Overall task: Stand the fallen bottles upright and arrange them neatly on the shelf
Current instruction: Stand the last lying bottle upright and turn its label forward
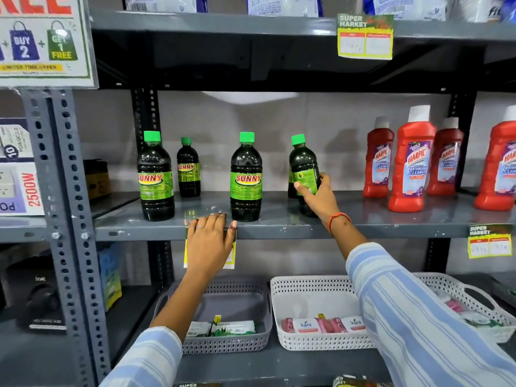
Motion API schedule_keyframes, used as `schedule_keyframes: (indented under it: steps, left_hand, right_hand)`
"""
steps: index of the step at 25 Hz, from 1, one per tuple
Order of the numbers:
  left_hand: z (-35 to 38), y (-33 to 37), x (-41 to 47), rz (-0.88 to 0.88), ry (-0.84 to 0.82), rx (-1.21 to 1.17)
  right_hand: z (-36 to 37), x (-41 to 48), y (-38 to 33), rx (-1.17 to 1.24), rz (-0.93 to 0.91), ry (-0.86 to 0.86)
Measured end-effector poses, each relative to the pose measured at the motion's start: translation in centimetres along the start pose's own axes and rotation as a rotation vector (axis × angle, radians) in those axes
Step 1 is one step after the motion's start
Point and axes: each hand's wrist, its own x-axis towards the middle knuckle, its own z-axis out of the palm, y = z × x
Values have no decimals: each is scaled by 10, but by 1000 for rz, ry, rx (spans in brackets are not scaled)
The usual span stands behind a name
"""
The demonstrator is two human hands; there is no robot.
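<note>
Dark green-capped bottles labelled SUNNY stand on the grey metal shelf (279, 231). One (155, 177) is upright at front left, a smaller-looking one (188, 169) stands behind it, and a third (246, 177) is upright in the middle. My right hand (317, 198) grips a fourth bottle (303, 166) by its lower body; it leans slightly left, its label turned sideways. Another dark bottle seems to sit just behind it, mostly hidden. My left hand (209, 241) rests flat on the shelf's front edge, fingers apart, holding nothing.
Red Harpic cleaner bottles (410, 163) stand at the shelf's right end. Price tags (490, 241) hang from shelf edges. Below, a grey basket (262, 317) and a white basket (279, 291) hold packets. A promo sign (44, 40) hangs top left over an upright post (69, 219).
</note>
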Motion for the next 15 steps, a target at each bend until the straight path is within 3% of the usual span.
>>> schedule_keyframes:
  steps: [4,9,15]
  left_hand:
    - [2,0,0,-1,24,-2]
    - [2,2,0,4,54,2]
    - [3,3,1,-32,46,-14]
  right_hand:
    - [-4,11,8,104,82,-58]
    - [-2,14,12,-295,133,14]
    - [-9,12,13,-190,110,39]
